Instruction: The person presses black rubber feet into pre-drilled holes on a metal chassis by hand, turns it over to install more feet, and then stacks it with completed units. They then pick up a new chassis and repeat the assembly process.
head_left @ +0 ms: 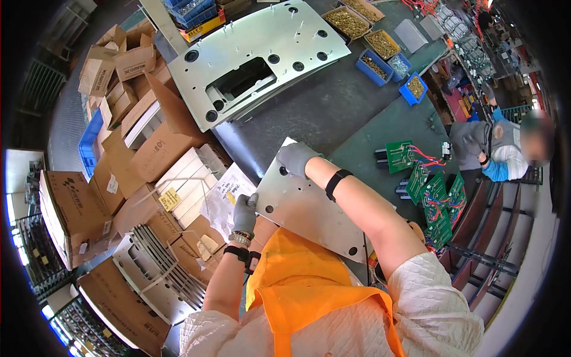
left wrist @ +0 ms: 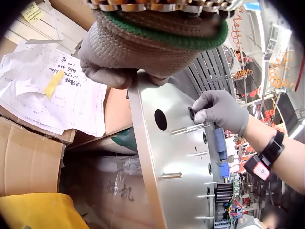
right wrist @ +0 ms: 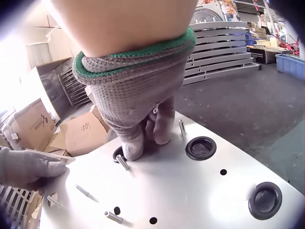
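Fingers (left wrist: 204, 101) of the right hand (head_left: 295, 159), gloved in grey, are closing narrowly on a black rubber grommet (left wrist: 192, 113) and are holding it against the studded metal panel (head_left: 285, 199). The left hand (head_left: 244, 215), also gloved, is gripping that panel's edge, thumb and fingers curling over it. The panel is lying in front of the orange apron (head_left: 297, 262), beside the dark worktable (head_left: 315, 113).

Obstructions: threaded studs (right wrist: 123, 162) are standing up close around the right fingertips, and the right forearm is covering part of the panel in the head view. Two further grommets (right wrist: 200, 148) are sitting in holes near the right hand.

Surroundings: a handwritten paper sheet (head_left: 228, 196) is lying just beside the left hand, with cardboard boxes (head_left: 160, 149) crowding behind. Slatted metal parts (head_left: 175, 268) are leaning at the person's left. A larger metal panel (head_left: 193, 83) is resting on the worktable's far side. Green circuit boards (head_left: 437, 193) are lying to the right, and blue bins (head_left: 373, 68) are holding small hardware beyond. Another person (head_left: 499, 146) is occupying the far right.
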Demonstrator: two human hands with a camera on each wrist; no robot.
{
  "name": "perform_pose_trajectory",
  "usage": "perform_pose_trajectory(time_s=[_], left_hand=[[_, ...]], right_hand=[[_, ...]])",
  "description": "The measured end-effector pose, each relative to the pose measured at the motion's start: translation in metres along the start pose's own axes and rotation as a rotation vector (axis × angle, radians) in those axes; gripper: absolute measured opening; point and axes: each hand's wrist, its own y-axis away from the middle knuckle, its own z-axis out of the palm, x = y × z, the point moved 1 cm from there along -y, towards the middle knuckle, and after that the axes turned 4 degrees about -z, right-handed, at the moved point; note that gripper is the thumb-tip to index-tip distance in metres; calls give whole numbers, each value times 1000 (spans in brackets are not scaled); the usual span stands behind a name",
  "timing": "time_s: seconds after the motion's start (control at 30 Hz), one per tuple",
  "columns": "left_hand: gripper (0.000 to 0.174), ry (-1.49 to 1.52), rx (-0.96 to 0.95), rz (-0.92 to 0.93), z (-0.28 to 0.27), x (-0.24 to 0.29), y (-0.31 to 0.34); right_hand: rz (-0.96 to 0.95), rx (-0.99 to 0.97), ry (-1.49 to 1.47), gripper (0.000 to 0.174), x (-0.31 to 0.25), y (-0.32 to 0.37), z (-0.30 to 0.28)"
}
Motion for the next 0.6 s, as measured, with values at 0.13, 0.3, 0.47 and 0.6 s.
perform_pose_trajectory(time_s=[0.13, 0.3, 0.47, 0.6], left_hand=[[44, -6, -12, 27, -1, -4, -4], [44, 5, -23, 36, -6, 1, -1], [43, 74, -85, -96, -9, 11, 3], [44, 5, -36, -42, -3, 5, -1]], right_hand=[[-8, -42, 27, 24, -1, -2, -5], [-92, -85, -70, 22, 9, 1, -6], [-60, -12, -96, 27, 7, -1, -1], [-79, 56, 28, 30, 9, -5, 17]])
